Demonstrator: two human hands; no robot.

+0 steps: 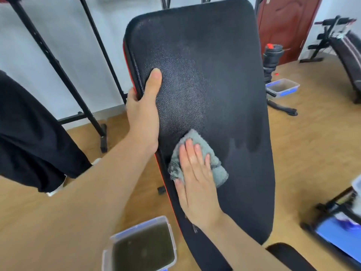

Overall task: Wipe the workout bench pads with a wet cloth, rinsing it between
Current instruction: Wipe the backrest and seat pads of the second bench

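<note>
The head view looks down on a long black textured vinyl bench pad point(205, 90), tilted up and away, with a thin red trim along its left edge. Much of its surface shows a dull damp sheen, with darker streaks near the right edge.

A small grey terry cloth point(197, 145), folded into a rumpled wad, lies flat on the pad near the left edge, about halfway along its length. The right hand point(197, 178) presses down on the cloth with an open palm; its fingers point(192, 151) are stretched out flat and close together over the cloth, not curled around it, and the cloth's corners stick out above and to both sides of them.

The left hand point(143, 112) clamps the pad's left edge further up: the thumb lies on the pad's top face while the fingers wrap behind the edge, out of sight. The two hands are apart, with the cloth just below and right of the left wrist.

On the wooden floor point(48, 222) beside the pad's near left edge stands a clear rectangular plastic tub point(140, 249) of murky dark water.
</note>
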